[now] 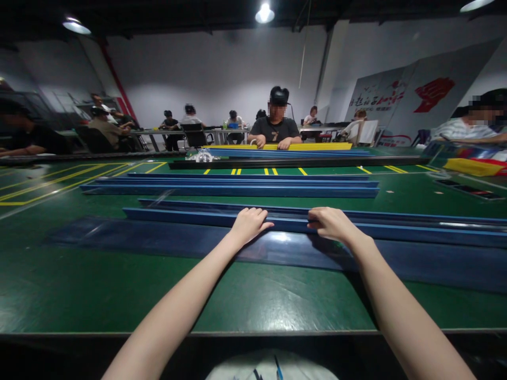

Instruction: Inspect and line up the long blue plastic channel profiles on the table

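A long blue rail (186, 216) lies across the green table in front of me, on the far edge of a dark blue sheet (158, 240). My left hand (249, 222) rests on the rail with its fingers curled over the top. My right hand (330, 221) grips the same rail a little to the right, fingers bent over it. A second blue rail (396, 215) runs just behind the first one.
More blue rails (229, 187) lie further back on the green table (119, 295). Opposite me a person in a dark shirt (276, 129) handles a yellow strip (301, 146). A black bar (293, 162) crosses the table. Other people sit left, right and behind.
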A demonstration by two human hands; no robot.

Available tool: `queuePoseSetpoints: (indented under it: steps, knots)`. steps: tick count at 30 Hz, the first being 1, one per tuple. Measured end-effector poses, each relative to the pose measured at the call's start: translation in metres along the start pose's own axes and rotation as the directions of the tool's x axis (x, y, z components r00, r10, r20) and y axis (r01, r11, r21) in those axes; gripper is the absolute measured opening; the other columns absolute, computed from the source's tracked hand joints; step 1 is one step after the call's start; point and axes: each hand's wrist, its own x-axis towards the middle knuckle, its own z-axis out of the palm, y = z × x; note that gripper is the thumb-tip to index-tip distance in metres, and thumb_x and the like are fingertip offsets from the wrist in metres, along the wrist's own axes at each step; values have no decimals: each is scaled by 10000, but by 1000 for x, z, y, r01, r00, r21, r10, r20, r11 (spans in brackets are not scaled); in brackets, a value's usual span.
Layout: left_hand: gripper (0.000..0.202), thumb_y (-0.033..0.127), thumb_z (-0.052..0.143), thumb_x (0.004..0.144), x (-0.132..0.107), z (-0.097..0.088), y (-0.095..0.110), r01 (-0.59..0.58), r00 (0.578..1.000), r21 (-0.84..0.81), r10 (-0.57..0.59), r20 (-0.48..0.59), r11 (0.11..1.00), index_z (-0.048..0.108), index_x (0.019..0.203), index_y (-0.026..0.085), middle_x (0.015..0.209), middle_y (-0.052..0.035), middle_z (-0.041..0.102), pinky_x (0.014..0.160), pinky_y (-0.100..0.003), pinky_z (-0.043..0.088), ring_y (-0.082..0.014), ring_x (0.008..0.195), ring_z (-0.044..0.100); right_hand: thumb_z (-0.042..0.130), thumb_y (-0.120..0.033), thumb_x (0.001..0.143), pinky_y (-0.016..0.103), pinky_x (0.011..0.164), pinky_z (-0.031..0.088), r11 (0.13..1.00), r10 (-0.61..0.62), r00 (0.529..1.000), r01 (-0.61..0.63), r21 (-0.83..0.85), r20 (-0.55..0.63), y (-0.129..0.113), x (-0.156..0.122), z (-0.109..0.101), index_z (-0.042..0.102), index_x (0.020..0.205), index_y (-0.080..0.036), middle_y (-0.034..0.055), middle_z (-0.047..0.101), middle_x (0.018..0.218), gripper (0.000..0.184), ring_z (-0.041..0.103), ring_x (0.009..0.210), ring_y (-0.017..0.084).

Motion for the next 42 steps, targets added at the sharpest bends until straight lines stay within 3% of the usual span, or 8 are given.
queuePoseSetpoints:
  steps: [9, 13, 16, 20, 24, 29, 42]
  knots:
    - [345, 488, 452, 853, -1, 4, 1, -14, 1000, -1, 14, 22, 1000, 552, 863, 158, 862, -61, 616, 671, -292, 351, -195, 825, 552, 480, -221, 774, 244, 538, 249, 1000, 19, 1000, -19, -2, 9, -3, 0, -1, 564, 729, -187, 47, 636, 798, 101, 561, 705, 160]
    - [353, 480, 425, 869, 1, -9, 4, -90, 995, -11, 89, -37, 996, 542, 948, 157, 954, -84, 591, 736, -313, 349, -214, 900, 517, 478, -226, 776, 246, 539, 252, 999, 33, 999, -33, 9, 15, -5, -1, -3, 573, 736, -188, 47, 638, 802, 110, 564, 712, 164]
    - [381, 461, 333, 906, 4, -25, 9, -107, 992, -56, 103, -71, 993, 555, 909, 152, 910, -93, 590, 738, -321, 345, -212, 886, 515, 484, -239, 777, 247, 537, 251, 999, 42, 999, -43, 10, 14, -5, -1, -3, 578, 738, -190, 47, 641, 809, 113, 565, 715, 164]
    - [456, 534, 325, 880, 1, -36, 20, -213, 972, -145, 224, 64, 966, 582, 855, 158, 833, -61, 604, 694, -297, 358, -182, 796, 550, 491, -232, 766, 249, 544, 256, 999, 41, 999, -41, 4, 3, -6, 0, -3, 580, 738, -188, 50, 644, 818, 103, 569, 723, 167]
    - [484, 620, 430, 797, -13, -34, 26, -285, 929, -243, 330, 169, 927, 589, 947, 188, 972, -53, 601, 768, -305, 376, -188, 873, 553, 484, -225, 766, 251, 546, 256, 999, 40, 999, -40, 2, 6, -8, -1, -3, 581, 735, -184, 57, 649, 827, 109, 575, 735, 169]
    - [622, 649, 524, 713, -24, -36, 29, -196, 928, -347, 288, 238, 917, 496, 1170, 228, 1198, -86, 489, 856, -351, 383, -237, 1042, 480, 489, -223, 767, 252, 542, 252, 998, 56, 998, -56, -4, 7, -10, -1, -5, 584, 740, -182, 58, 657, 847, 107, 581, 742, 168]
    - [689, 660, 528, 686, -19, -39, 38, -70, 921, -320, 184, 344, 945, 459, 1240, 256, 1145, -111, 468, 852, -412, 389, -270, 990, 447, 490, -205, 770, 254, 542, 253, 998, 55, 998, -54, -23, 14, -11, -2, -6, 576, 751, -184, 53, 650, 855, 90, 582, 742, 167]
